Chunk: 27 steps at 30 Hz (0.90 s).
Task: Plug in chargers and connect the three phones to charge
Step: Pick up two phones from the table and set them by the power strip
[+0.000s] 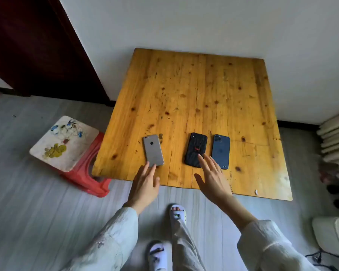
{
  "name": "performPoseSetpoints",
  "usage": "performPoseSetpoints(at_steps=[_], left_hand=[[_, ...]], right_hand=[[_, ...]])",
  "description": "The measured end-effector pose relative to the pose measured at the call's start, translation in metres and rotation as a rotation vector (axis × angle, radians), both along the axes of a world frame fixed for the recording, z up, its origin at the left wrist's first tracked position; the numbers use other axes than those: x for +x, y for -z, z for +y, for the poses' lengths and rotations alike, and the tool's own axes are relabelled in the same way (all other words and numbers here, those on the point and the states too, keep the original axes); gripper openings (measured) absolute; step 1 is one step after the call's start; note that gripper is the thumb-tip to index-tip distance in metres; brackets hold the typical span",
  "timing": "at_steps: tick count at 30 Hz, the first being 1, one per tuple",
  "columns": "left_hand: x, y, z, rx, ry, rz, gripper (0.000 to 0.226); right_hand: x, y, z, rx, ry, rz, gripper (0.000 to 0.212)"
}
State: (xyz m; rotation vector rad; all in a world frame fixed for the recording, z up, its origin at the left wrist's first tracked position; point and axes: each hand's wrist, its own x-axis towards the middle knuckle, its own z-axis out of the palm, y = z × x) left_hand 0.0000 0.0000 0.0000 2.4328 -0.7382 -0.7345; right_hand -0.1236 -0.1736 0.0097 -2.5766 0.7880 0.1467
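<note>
Three phones lie face down in a row near the front edge of a wooden table (pixel 194 90). A grey phone (pixel 153 149) is on the left, a black-cased phone with a red mark (pixel 195 147) in the middle, a dark blue phone (pixel 221 150) on the right. My left hand (pixel 145 184) is open, fingertips at the grey phone's near end. My right hand (pixel 213 178) is open too, its fingers spread over the near ends of the black and blue phones. No charger or cable is on the table.
A red stool with a flowered white top (pixel 65 143) stands left of the table. A white radiator (pixel 335 141) and dark shoes are at the right wall. Dark cables (pixel 317 257) lie on the floor at bottom right. My sandalled feet are below the table edge.
</note>
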Motion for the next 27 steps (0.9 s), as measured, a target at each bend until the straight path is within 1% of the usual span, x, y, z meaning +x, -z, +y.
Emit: performPoseSetpoints(at_steps=[2,4,7,9,12,15,17,20,22,24,27], left_hand=[[0.018,0.022,-0.019,0.091,-0.077,0.062,0.052],[0.035,0.041,-0.036,0.164,-0.112,0.061,0.055],[0.052,0.067,-0.062,0.184,-0.16,0.024,0.06],[0.06,0.078,-0.076,0.204,-0.206,0.024,0.064],[0.067,0.091,-0.092,0.251,-0.264,0.029,0.07],[0.067,0.095,-0.105,0.284,-0.318,-0.048,0.068],[0.068,0.093,-0.112,0.26,-0.38,-0.093,0.062],[0.073,0.091,-0.115,0.213,-0.436,-0.101,0.06],[0.076,0.089,-0.115,0.198,-0.46,-0.081,0.065],[0.08,0.088,-0.114,0.187,-0.486,-0.05,0.076],[0.084,0.084,-0.114,0.181,-0.524,-0.012,0.094]], right_hand=[[0.019,0.021,-0.024,0.045,0.031,0.021,0.064],[0.037,0.04,-0.045,0.076,0.038,0.073,0.063],[0.058,0.07,-0.067,0.091,0.015,0.151,0.062],[0.068,0.083,-0.079,0.119,0.06,0.203,0.064],[0.077,0.095,-0.085,0.128,0.128,0.242,0.071],[0.085,0.097,-0.079,0.07,0.194,0.232,0.076],[0.094,0.097,-0.078,0.105,0.273,0.205,0.082],[0.11,0.098,-0.081,0.178,0.395,0.194,0.099],[0.118,0.099,-0.083,0.203,0.436,0.242,0.109],[0.123,0.098,-0.083,0.192,0.415,0.318,0.118],[0.13,0.096,-0.079,0.202,0.387,0.375,0.123]])
